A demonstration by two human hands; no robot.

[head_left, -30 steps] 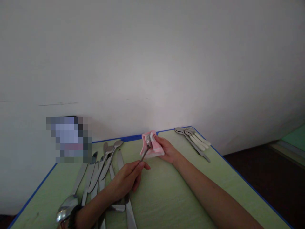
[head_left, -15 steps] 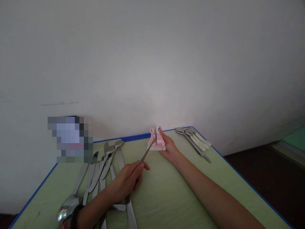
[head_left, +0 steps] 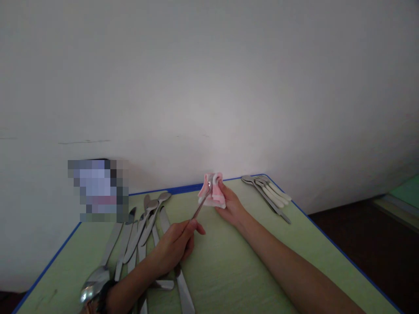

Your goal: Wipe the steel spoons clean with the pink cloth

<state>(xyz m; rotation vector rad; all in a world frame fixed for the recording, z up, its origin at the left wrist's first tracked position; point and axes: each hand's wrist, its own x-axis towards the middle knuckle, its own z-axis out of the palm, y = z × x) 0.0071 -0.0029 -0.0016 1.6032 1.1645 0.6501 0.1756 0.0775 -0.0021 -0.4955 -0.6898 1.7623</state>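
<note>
My left hand [head_left: 178,244] is closed around the handle of a metal spoon [head_left: 200,208], which slants up and away toward the right. The spoon's shiny head lies against a folded pink and white cloth [head_left: 218,197]. Gripping that cloth from its right side is my right hand [head_left: 231,206], its fingers mostly hidden behind the fabric. Both hands are above the green table [head_left: 229,261]. Beneath and beside my left forearm lies a loose spread of metal cutlery, with a table knife [head_left: 185,290] just under the wrist.
A large serving spoon [head_left: 94,279] and several smaller spoons [head_left: 163,197] and knives lie on the left. At the far right corner are a grouped spoon [head_left: 248,179] and white-handled cutlery [head_left: 276,200]. A blurred-out upright object [head_left: 94,187] stands by the wall [head_left: 209,87].
The cloth has shifted slightly left and spread open more around the spoon's head. My right hand has moved a little with it; my left hand keeps its hold on the spoon.
</note>
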